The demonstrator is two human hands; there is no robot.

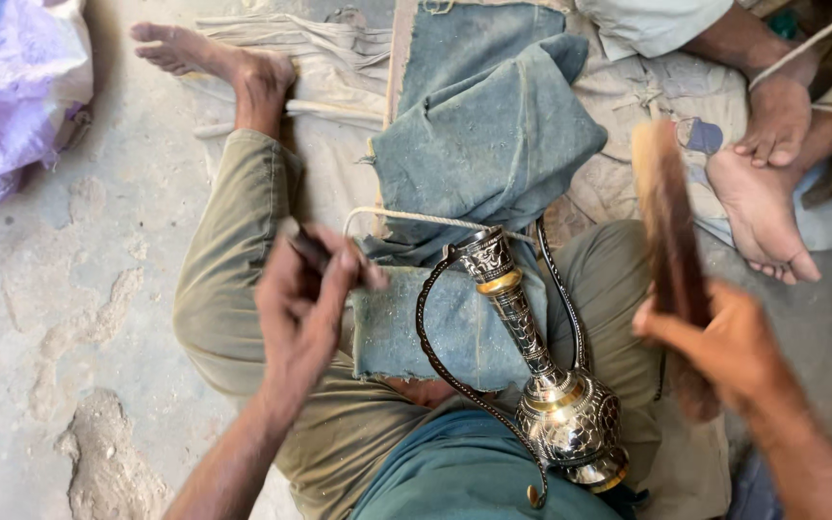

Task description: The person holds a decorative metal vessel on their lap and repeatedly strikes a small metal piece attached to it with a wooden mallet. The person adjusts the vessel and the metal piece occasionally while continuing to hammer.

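- Brass and silver engraved ewer lies across our lap, its round body near our waist, its neck pointing away onto a blue-grey cloth.
- Our left hand is raised left of the ewer's neck, fingers curled, pinching a small dark tool.
- Our right hand is lifted right of the ewer, closed round a blurred wooden mallet.
- Another person's bare feet rest beyond the cloth.
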